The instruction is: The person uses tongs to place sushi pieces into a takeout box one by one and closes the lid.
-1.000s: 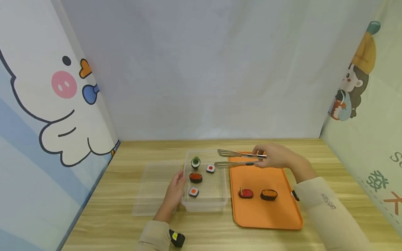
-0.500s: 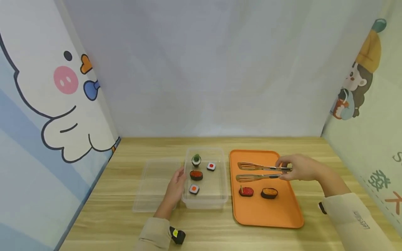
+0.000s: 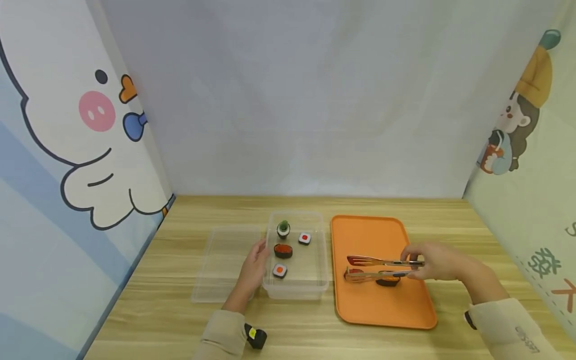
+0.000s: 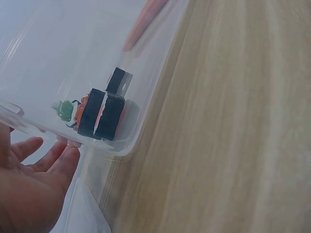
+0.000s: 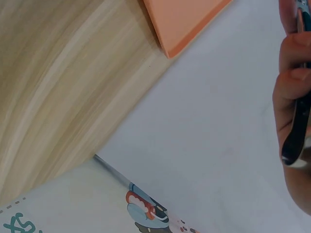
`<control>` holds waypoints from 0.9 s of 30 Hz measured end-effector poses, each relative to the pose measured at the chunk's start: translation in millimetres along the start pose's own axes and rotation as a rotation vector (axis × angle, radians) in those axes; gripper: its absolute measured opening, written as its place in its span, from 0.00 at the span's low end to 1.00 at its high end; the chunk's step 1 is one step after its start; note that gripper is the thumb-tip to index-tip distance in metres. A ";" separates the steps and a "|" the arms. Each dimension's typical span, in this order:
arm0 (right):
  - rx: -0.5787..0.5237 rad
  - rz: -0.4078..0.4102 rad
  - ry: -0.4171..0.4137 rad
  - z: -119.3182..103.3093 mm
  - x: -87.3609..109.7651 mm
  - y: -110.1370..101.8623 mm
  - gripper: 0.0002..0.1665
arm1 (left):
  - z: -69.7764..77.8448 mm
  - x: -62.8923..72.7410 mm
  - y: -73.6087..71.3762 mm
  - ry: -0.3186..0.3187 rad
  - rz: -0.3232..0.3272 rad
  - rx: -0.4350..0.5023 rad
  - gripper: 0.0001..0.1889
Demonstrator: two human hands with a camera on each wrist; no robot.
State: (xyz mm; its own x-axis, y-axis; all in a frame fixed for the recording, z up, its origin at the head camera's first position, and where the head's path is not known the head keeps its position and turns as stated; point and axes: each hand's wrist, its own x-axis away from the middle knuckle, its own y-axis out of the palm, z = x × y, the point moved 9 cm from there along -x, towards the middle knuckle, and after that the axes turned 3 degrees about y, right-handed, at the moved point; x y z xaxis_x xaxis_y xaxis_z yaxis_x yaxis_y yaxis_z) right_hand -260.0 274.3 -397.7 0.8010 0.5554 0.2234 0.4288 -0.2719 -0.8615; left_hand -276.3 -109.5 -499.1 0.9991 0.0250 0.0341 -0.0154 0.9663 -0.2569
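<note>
My right hand [image 3: 438, 261] grips a pair of metal tongs [image 3: 380, 262] with dark grips, pointing left over the orange tray [image 3: 382, 310]. The tongs' two slotted ends are spread apart. Their nearer arm overlaps a red-topped toy sushi [image 3: 358, 271] and the top of an orange-topped one [image 3: 388, 283], partly hiding both. At the left wall of a clear plastic box [image 3: 294, 289], my left hand [image 3: 252, 270] rests its loosely extended fingers. Inside the box are a green-topped sushi [image 3: 283, 231], a red-orange-topped sushi [image 3: 283, 253] and two square rolls [image 3: 304, 239].
A clear flat lid [image 3: 227, 262] lies on the wooden table [image 3: 288, 325], left of the box and partly behind my left arm. The tray stands just right of the box. A pale backdrop [image 3: 288, 100] rises behind the table, with printed walls at both sides.
My right hand has carried the tongs from the box's right edge rightward, then nearer over the tray to the red-topped sushi. My left hand stays at the box.
</note>
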 end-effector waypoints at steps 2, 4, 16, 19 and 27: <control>-0.002 0.001 -0.005 1.9 0.3 2.9 0.16 | 0.0 0.1 0.4 -0.001 0.002 -0.004 0.25; 0.006 -0.007 0.004 4.7 0.5 6.3 0.16 | 0.0 0.4 0.8 -0.005 0.003 -0.008 0.25; -0.040 -0.006 -0.016 9.2 3.4 12.4 0.10 | 4.2 1.5 1.8 0.013 -0.002 0.007 0.24; -0.047 -0.009 -0.020 6.8 4.2 10.9 0.08 | 4.3 1.6 1.9 0.015 -0.002 0.005 0.24; 0.002 0.059 -0.049 -6.7 2.5 -11.8 0.09 | 3.3 1.5 2.4 0.012 -0.005 -0.003 0.25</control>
State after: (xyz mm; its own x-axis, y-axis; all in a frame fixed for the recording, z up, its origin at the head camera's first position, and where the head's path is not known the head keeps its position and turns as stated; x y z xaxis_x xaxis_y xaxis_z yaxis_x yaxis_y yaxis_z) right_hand -260.3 273.6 -384.0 0.8037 0.5759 0.1496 0.3802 -0.3037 -0.8736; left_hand -274.9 -106.3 -496.4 0.9996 0.0175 0.0239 -0.0107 0.9656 -0.2597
